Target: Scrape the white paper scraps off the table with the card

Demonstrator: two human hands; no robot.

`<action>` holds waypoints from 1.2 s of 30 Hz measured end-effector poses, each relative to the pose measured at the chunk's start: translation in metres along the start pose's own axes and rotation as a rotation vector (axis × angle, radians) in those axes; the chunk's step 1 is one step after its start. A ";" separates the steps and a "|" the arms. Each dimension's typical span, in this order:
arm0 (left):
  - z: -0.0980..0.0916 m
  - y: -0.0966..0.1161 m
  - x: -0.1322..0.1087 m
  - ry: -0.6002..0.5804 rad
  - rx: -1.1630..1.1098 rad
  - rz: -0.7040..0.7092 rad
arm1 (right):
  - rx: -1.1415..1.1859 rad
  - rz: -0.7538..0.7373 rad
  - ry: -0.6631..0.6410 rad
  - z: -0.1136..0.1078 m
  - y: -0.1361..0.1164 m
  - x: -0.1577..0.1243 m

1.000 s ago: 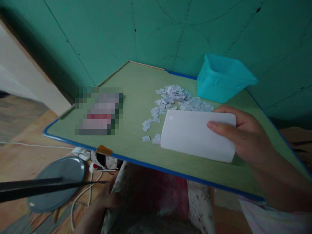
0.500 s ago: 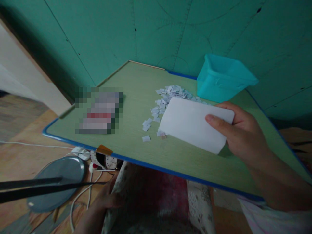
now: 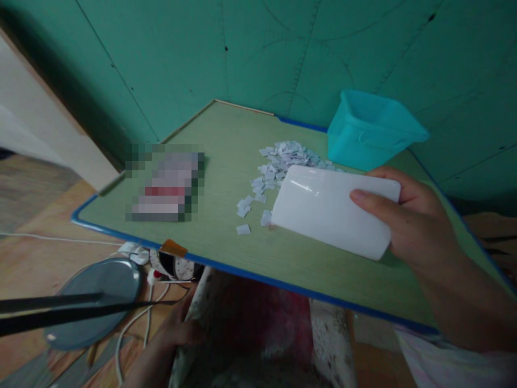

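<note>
My right hand (image 3: 407, 215) grips a flat white plate-like piece (image 3: 331, 210) by its right end, thumb on top. The piece is over the green table, and its left end is beside a heap of small white paper pieces (image 3: 293, 153). A few loose scraps (image 3: 243, 229) lie left of it. Behind stands a turquoise bin (image 3: 363, 134), touched by neither hand. My left hand (image 3: 183, 331) is low, below the table edge, against a spotted cloth (image 3: 202, 302); its fingers are dim and partly hidden.
A blurred-out box-like object (image 3: 167, 186) lies on the left of the table (image 3: 226, 134). Beyond is a green wall (image 3: 181, 64). Below left are a round grey stool top (image 3: 97, 302), white cables (image 3: 125, 334) and dark straps (image 3: 60, 318).
My right hand has moved the white piece slightly to the right and towards me, and a glare now shows on its surface. My left hand stays in about the same place.
</note>
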State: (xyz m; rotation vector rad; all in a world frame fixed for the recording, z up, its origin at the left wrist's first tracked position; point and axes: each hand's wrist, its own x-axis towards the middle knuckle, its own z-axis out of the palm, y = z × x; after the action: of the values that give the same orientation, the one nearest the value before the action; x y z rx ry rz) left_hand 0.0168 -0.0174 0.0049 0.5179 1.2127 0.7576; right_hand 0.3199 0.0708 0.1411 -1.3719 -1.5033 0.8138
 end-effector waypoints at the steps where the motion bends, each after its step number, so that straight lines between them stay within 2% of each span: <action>1: 0.001 0.001 0.000 0.008 -0.004 -0.002 | -0.009 0.004 0.015 0.000 0.000 0.000; 5: 0.009 -0.006 -0.003 0.053 -0.099 0.020 | -0.028 -0.003 -0.023 -0.001 -0.002 0.000; 9: 0.016 -0.011 -0.006 0.167 -0.226 0.061 | -0.010 -0.015 -0.078 -0.001 -0.003 -0.001; 12: 0.018 -0.008 -0.006 0.087 -0.226 -0.035 | -0.033 -0.038 -0.039 -0.001 -0.002 -0.001; 13: 0.018 -0.007 -0.006 0.008 -0.216 -0.105 | -0.038 -0.042 -0.037 -0.001 -0.002 -0.001; 14: 0.017 -0.005 -0.006 0.053 -0.257 -0.031 | -0.039 -0.038 -0.046 -0.002 -0.001 -0.001; 16: 0.013 -0.004 -0.004 0.069 -0.219 0.039 | -0.022 -0.015 -0.092 -0.002 -0.002 -0.002; 20: -0.005 -0.006 0.000 -0.020 0.014 0.033 | 0.027 0.036 -0.190 -0.003 -0.003 -0.003; 23: -0.016 -0.011 0.004 0.067 0.175 0.065 | 0.033 0.017 -0.100 -0.003 -0.002 -0.002; 26: -0.012 -0.014 0.004 0.086 0.111 0.021 | 0.043 0.028 0.005 -0.003 0.000 0.000; 29: 0.003 -0.012 0.000 0.108 -0.114 0.058 | 0.026 0.012 -0.034 -0.003 0.001 -0.001; 31: 0.012 -0.010 -0.003 0.114 -0.147 0.045 | 0.002 -0.011 -0.073 -0.002 -0.001 -0.001; 33: 0.014 -0.009 -0.004 0.070 -0.106 -0.031 | -0.013 -0.022 -0.081 -0.002 -0.002 -0.001; 36: 0.006 -0.009 -0.002 0.109 -0.131 0.031 | -0.021 -0.024 -0.065 -0.003 -0.003 -0.001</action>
State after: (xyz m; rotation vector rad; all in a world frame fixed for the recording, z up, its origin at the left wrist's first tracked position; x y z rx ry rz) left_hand 0.0246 -0.0247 0.0013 0.3926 1.2481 0.8947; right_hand 0.3212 0.0689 0.1449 -1.3521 -1.5794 0.8371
